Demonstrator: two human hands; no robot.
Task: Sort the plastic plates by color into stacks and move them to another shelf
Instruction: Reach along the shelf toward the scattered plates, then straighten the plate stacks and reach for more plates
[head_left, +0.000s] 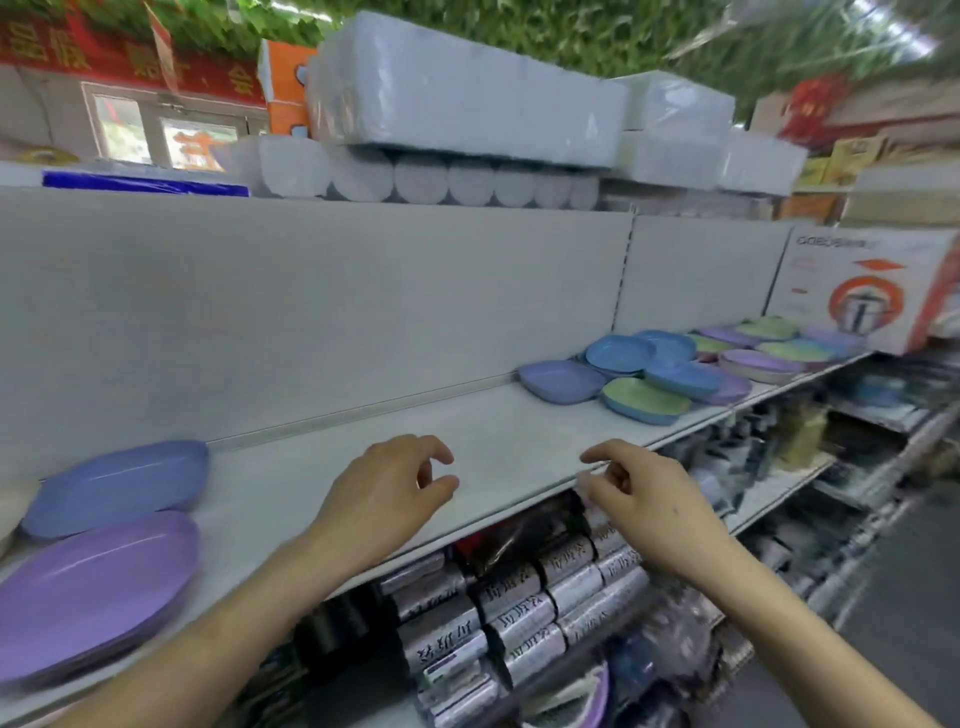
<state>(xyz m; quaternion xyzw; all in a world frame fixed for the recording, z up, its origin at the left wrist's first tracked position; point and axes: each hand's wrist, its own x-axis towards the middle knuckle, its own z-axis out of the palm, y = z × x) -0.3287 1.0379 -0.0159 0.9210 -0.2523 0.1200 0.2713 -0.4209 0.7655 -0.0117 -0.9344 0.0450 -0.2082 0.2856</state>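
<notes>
On the white shelf (498, 431), a purple stack of plates (93, 592) lies at the near left, with a periwinkle-blue stack (119, 486) just behind it. Farther right sits an unsorted cluster: a periwinkle plate (558, 382), a green plate on a blue one (644, 400), blue plates (621, 353), and purple and green plates (769, 353) beyond. My left hand (387, 493) hovers over the bare middle of the shelf, fingers loosely curled, holding nothing. My right hand (641, 493) hangs at the shelf's front edge, also loosely curled and holding nothing.
A white and orange cooker box (862, 286) stands at the shelf's far right. Wrapped white paper rolls (457, 104) fill the top shelf. Below the front edge lie rolls of bags (524, 597). An aisle floor (904, 597) runs along the right.
</notes>
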